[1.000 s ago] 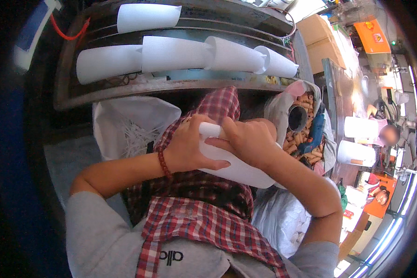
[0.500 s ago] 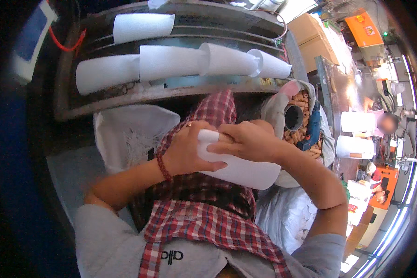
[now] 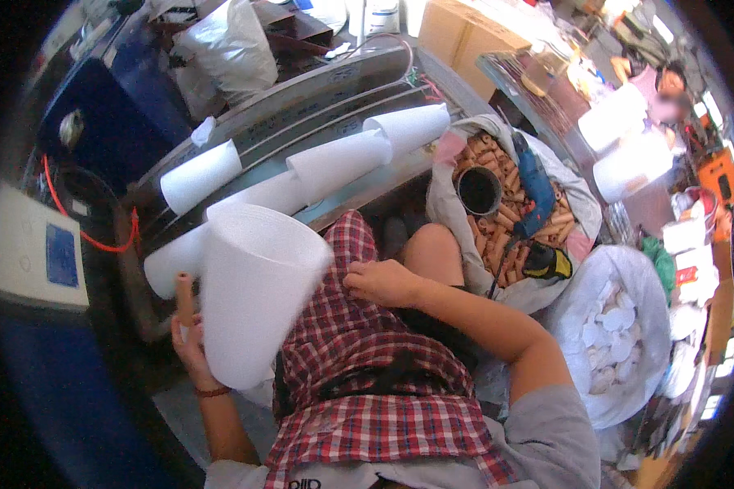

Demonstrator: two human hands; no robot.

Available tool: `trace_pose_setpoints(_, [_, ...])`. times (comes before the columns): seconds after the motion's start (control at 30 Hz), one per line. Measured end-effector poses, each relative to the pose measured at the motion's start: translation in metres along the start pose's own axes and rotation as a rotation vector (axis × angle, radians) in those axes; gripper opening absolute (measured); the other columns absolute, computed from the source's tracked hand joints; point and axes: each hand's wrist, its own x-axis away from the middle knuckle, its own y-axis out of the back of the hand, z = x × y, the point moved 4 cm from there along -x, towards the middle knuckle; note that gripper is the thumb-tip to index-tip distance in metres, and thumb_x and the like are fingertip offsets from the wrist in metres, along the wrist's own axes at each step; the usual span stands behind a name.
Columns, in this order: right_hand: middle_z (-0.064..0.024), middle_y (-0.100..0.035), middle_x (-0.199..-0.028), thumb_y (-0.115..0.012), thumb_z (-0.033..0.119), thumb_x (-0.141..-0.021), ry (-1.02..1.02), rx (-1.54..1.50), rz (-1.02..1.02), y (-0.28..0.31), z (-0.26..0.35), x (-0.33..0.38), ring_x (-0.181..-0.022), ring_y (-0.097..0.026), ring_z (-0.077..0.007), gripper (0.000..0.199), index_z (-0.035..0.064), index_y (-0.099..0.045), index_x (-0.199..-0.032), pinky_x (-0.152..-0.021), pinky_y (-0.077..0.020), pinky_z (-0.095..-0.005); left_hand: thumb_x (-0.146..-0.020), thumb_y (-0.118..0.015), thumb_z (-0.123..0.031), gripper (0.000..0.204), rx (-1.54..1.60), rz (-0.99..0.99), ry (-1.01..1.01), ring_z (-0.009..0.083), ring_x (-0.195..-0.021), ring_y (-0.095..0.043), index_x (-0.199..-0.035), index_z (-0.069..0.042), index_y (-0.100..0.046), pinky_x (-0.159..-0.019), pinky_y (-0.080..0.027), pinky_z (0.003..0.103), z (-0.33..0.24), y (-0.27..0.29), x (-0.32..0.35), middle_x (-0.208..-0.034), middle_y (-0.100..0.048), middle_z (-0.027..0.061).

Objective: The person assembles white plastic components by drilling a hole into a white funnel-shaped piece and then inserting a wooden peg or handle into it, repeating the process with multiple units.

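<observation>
My left hand point(image 3: 189, 352) is closed round a short brown cardboard tube point(image 3: 185, 298), which sticks up from the fingers. Right beside it a large white rolled sheet point(image 3: 257, 306), wide and open at the top, stands tilted and covers part of that hand. Whether the fingers also grip the roll is hidden. Over my lap, by the checked apron point(image 3: 353, 236), my right hand point(image 3: 381, 283) is curled closed, and nothing shows in it.
More white rolls point(image 3: 340, 156) lie in a metal trough point(image 3: 302, 91) ahead. To the right, a sack point(image 3: 457, 163) holds brown tubes, a dark round cup point(image 3: 479, 191) and a blue power drill point(image 3: 535, 183). A clear bag point(image 3: 559, 326) of white discs stands nearer. Another person point(image 3: 648, 85) sits far right.
Both hands were together on a white roll over my lap. My left hand has moved out to the left, where the tube now shows, and my right hand is off the roll. The view has turned.
</observation>
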Motion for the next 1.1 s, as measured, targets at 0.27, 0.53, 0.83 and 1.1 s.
trace_pose_setpoints(0.27, [-0.0140,-0.058,-0.101,-0.058,0.034,-0.085,-0.230,-0.194,0.076,0.001,0.005,0.057,-0.094,-0.058,-0.0341,0.037,0.0075,-0.051,-0.110,-0.075,-0.0489,-0.0441,-0.095,-0.043,-0.018,0.039,-0.448,0.457,-0.312,0.0213,-0.097,-0.061,-0.128,0.003,-0.045,-0.079,-0.053,0.033,-0.031,-0.102,0.001,-0.118,-0.057,0.0179])
trace_pose_setpoints(0.53, [-0.0154,-0.058,-0.105,-0.057,0.037,-0.087,-0.673,-0.165,-0.563,0.091,0.009,0.217,-0.094,-0.059,-0.0341,0.044,0.0052,-0.050,-0.116,-0.076,-0.0490,-0.0431,-0.087,-0.054,-0.029,0.040,-0.416,0.751,-0.110,0.0267,-0.079,-0.063,-0.113,0.000,-0.046,-0.067,-0.052,0.034,-0.028,-0.239,0.038,-0.097,-0.060,0.0162])
trace_pose_setpoints(0.83, [-0.0118,-0.065,-0.094,-0.062,0.024,-0.081,-1.601,0.172,-0.745,0.140,0.067,0.525,-0.082,-0.063,-0.0275,0.030,0.0046,-0.058,-0.103,-0.074,-0.0493,-0.0383,-0.083,-0.061,-0.023,0.025,-1.419,1.220,-0.653,0.0215,-0.057,-0.054,-0.081,-0.001,-0.051,-0.053,-0.042,0.033,-0.041,-0.252,0.071,-0.066,-0.054,0.0091])
trace_pose_setpoints(1.1, [-0.0210,-0.057,-0.113,-0.069,0.035,-0.074,-1.888,0.145,-0.755,0.036,0.065,0.592,-0.105,-0.055,-0.0371,0.057,-0.0003,-0.048,-0.113,-0.087,-0.0438,-0.0411,-0.088,-0.056,-0.010,0.020,-0.972,1.087,-0.287,0.0083,-0.053,-0.038,-0.075,-0.004,-0.041,-0.048,-0.036,0.027,-0.016,-0.215,0.030,-0.061,-0.041,-0.0003])
